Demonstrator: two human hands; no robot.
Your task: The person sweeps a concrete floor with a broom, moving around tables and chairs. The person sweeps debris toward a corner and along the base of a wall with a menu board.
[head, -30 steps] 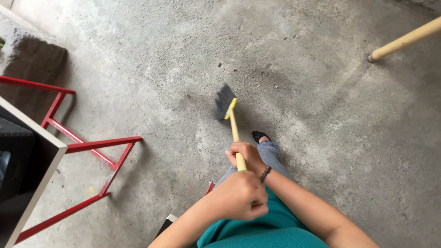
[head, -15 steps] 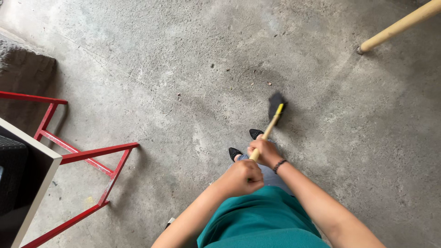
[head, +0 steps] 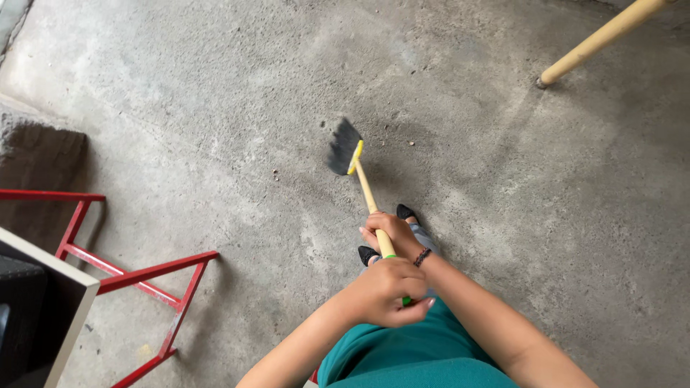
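The person stands on a grey concrete floor (head: pixel 215 108) and holds a broom (head: pixel 363 188) with both hands. The left hand (head: pixel 384 291) is closed around the upper end of the handle, near the body, with the fingers wrapped around the wood; a small green part of the handle shows just under this hand. The right hand (head: pixel 392 233) is lower on the handle, also closed around it, and it wears a dark bracelet (head: pixel 422 256) on the wrist. The two hands are near each other but they do not touch.

The broom has a pale wooden handle, a yellow band at the head and dark bristles (head: pixel 342 147). The bristles are on the floor in front of the person, a little to the left, and they look slightly blurred. Some small crumbs of dirt lie on the floor near the bristles.

Under the hands I can see two black shoes (head: pixel 405 211) and grey trousers, and closer to the camera a teal shirt (head: pixel 402 359).

At the left stands a red metal frame (head: pixel 144 276), and next to it the corner of a pale board (head: pixel 68 316). A dark mat (head: pixel 39 154) lies at the far left. At the top right, a light wooden pole (head: pixel 596 42) touches the floor with its end.
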